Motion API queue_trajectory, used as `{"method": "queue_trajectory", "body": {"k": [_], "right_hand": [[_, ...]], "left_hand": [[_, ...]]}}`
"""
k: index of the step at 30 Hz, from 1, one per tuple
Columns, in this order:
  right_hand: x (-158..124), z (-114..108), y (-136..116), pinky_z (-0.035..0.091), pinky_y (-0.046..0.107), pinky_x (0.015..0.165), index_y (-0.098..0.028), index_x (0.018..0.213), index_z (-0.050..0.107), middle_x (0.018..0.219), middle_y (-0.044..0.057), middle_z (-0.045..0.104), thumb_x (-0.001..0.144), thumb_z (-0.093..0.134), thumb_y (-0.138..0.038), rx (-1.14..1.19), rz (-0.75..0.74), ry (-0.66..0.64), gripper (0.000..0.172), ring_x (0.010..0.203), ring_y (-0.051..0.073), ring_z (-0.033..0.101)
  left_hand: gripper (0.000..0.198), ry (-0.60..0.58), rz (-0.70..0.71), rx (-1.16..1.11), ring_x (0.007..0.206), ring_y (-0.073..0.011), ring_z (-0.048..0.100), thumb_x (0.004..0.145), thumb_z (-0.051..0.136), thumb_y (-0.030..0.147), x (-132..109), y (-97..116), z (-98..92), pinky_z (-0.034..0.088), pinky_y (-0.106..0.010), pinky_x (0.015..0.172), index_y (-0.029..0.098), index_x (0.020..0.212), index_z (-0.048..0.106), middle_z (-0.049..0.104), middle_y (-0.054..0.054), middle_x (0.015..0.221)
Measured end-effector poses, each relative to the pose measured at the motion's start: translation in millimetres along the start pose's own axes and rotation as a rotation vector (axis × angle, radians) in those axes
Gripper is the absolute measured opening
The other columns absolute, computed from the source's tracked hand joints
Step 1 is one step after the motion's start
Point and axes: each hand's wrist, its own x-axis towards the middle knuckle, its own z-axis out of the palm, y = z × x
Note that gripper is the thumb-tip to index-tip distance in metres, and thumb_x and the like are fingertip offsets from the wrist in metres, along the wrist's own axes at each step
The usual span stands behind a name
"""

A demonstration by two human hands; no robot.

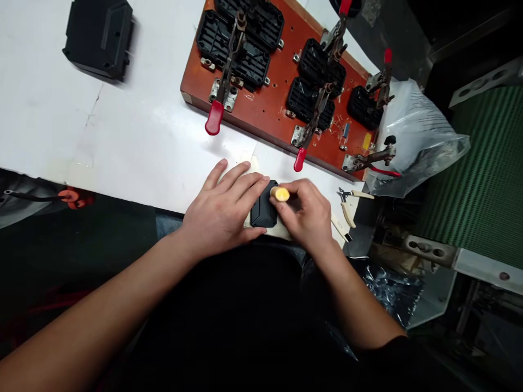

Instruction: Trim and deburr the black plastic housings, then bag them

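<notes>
A small black plastic cover (265, 209) with bevelled corners lies at the near edge of the white table. My left hand (224, 209) spans its left side, index fingertip at the far end and thumb at the near end, holding it down; the other fingers are stretched over the table. Pinched in my right hand (304, 209) is a short stick with a round yellow end (281, 194), pointing up toward me. Its lower end is over the cover's right edge, where I cannot see whether it touches.
A reddish-brown fixture board (281, 103) with red-handled toggle clamps bears several black plastic parts (235, 54). Side cutters (347, 204) and a cream-handled tool (341, 227) lie right of my right hand. A stack of black covers (98, 38) stands far left; a plastic bag (417, 136) bulges at right.
</notes>
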Motion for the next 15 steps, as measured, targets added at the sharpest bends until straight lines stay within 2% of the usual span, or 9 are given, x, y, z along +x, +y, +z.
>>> {"method": "queue_trajectory", "body": {"k": [3,6,11,13,15], "right_hand": [[0.8,-1.1,-0.3,0.053,0.03,0.079,-0.024,0.103,0.065,0.095,0.001,0.071,0.094,0.071,-0.033,0.016,0.025,-0.068,0.014,0.085,0.017,0.067],[0.0,-0.2,-0.7,0.053,0.031,0.079,-0.023,0.101,0.064,0.094,0.001,0.071,0.093,0.071,-0.033,0.015,0.048,-0.005,0.014,0.083,0.017,0.066],[-1.2,-0.7,-0.6,0.053,0.031,0.075,-0.025,0.1,0.064,0.094,0.001,0.071,0.093,0.072,-0.034,0.032,0.097,-0.026,0.014,0.08,0.017,0.066],[1.2,-2.5,0.4,0.053,0.033,0.076,-0.025,0.1,0.063,0.093,0.001,0.07,0.093,0.07,-0.033,0.01,0.088,-0.001,0.012,0.081,0.018,0.065],[4.4,-4.6,1.9,0.052,0.032,0.076,-0.024,0.1,0.062,0.092,0.002,0.068,0.094,0.068,-0.03,0.016,0.036,-0.061,0.01,0.083,0.018,0.064]], "left_hand": [[0.088,-0.004,0.013,-0.01,0.152,-0.0398,0.032,0.086,0.071,0.058,-0.2,-1.2,0.9,0.013,-0.063,0.13,0.015,0.155,0.038,0.052,-0.017,0.151],[0.081,-0.008,0.001,-0.012,0.152,-0.0397,0.032,0.088,0.071,0.054,-0.5,-1.7,0.7,0.013,-0.063,0.13,0.017,0.153,0.042,0.052,-0.015,0.152],[0.078,-0.025,-0.002,-0.012,0.153,-0.0386,0.031,0.088,0.071,0.052,-0.1,-0.3,-0.6,0.013,-0.063,0.13,0.02,0.153,0.043,0.051,-0.013,0.153],[0.079,-0.018,-0.009,-0.007,0.152,-0.0386,0.032,0.087,0.072,0.051,0.4,0.3,-0.4,0.014,-0.064,0.13,0.021,0.154,0.042,0.051,-0.012,0.154],[0.078,-0.017,-0.005,-0.013,0.152,-0.0388,0.033,0.086,0.073,0.05,1.0,0.6,0.1,0.014,-0.064,0.13,0.022,0.153,0.043,0.052,-0.012,0.153]]}}
